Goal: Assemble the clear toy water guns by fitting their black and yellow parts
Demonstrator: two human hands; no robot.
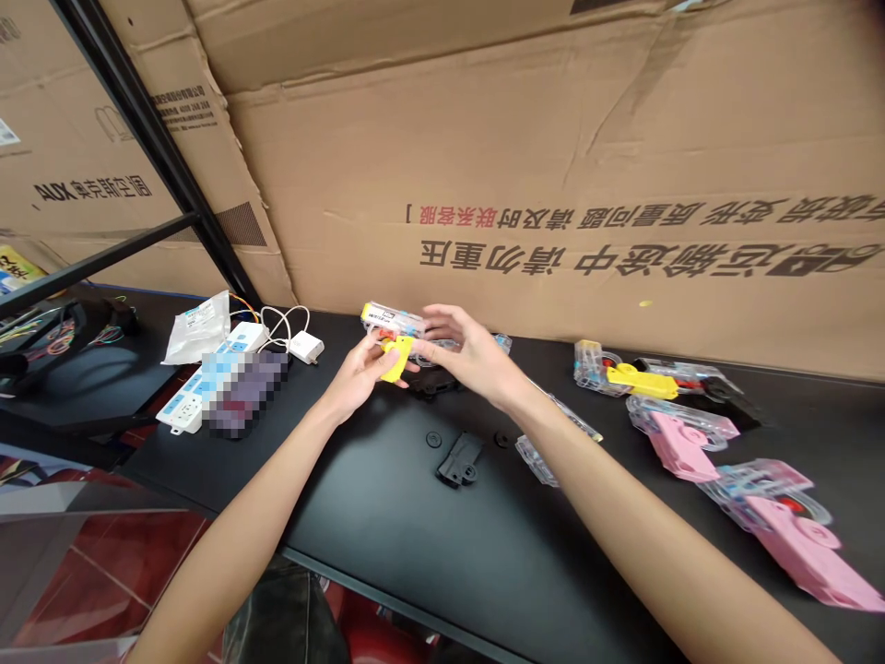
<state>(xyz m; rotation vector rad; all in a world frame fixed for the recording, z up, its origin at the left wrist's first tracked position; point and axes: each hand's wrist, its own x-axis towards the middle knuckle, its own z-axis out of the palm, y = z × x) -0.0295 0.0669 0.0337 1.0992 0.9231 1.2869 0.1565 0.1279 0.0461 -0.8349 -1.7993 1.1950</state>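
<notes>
Above the black table (484,553) I hold a small clear-plastic toy gun (394,323) with a yellow grip. My left hand (363,371) pinches the yellow grip from below, fingers closed on it. From the right, my right hand (462,349) grips the toy's clear body, fingers curled round it. Black small parts (457,458) lie on the table just under my forearms, beside a clear plastic shell piece (536,456).
Several more toy guns lie to the right: one clear with yellow (622,373), two with pink grips (681,438) (795,526). At left sit a white power strip (207,383), a white charger (304,346) and a plastic bag (197,327). Cardboard sheets (553,166) wall the back.
</notes>
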